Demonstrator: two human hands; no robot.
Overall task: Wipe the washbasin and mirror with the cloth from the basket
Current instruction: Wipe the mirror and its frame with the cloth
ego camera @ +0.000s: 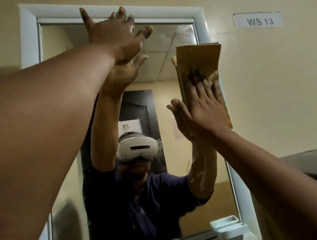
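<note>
We have our left hand (114, 36) spread wide, fingers straight, flat against the top of the mirror (172, 206) where glass meets the white frame (28, 39). To its right and lower, our right hand (201, 107) presses the folded tan cloth (199, 60) with straight fingers against the mirror's right edge. Further right, a "WS 13" label (259, 21) sits on the wall.

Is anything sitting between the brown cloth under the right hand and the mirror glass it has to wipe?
Nothing visible does. The right hand presses the folded brown cloth flat against the white-framed mirror near its upper right edge. The left hand rests spread on the glass by the top frame, well to the side of the cloth.
</note>
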